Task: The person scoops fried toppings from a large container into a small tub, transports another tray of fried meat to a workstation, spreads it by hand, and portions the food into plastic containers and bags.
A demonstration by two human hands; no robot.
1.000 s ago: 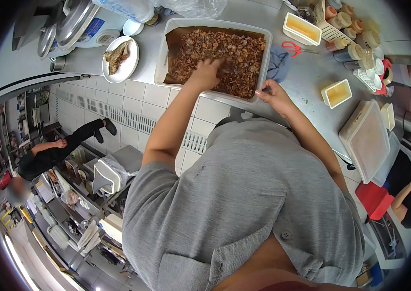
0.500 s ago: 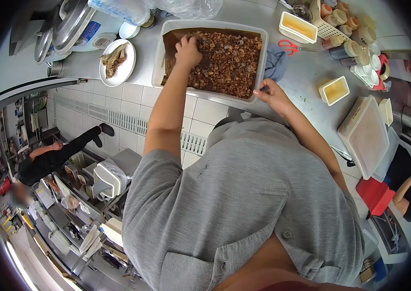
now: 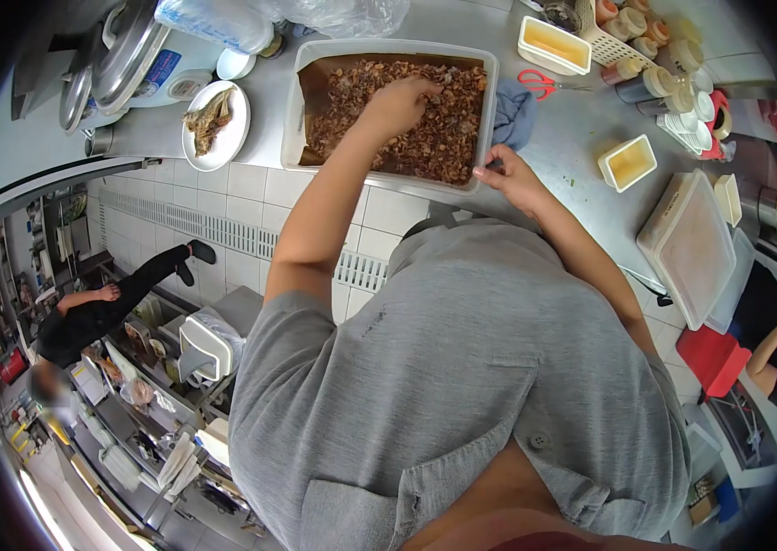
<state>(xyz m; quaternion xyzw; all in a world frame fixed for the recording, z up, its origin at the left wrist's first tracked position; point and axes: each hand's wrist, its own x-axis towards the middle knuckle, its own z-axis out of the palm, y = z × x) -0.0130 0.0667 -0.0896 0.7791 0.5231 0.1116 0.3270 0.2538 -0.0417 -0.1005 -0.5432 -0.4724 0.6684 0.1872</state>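
A translucent plastic tub point(image 3: 491, 101), lined with brown paper point(image 3: 315, 87), stands on the steel counter. Loose brown, crumbly flakes point(image 3: 443, 138) cover most of its bottom. My left hand point(image 3: 396, 110) is inside the tub, palm down on the flakes, fingers outstretched toward the far right; its thumb is hidden. At the near right corner, my right hand point(image 3: 509, 176) grips the rim between thumb and fingers.
A white plate point(image 3: 234, 138) with a dried brown piece lies left of the tub. To the right are a blue cloth point(image 3: 514, 118), red scissors point(image 3: 537, 83), cream containers point(image 3: 629, 163) and several sauce bottles point(image 3: 645, 87). Co-workers point(image 3: 85, 317) are at far left and far right.
My left hand has moved right, from the tub's left side to its middle. The flakes now spread across the left side where bare paper showed. My right hand keeps its hold on the corner.
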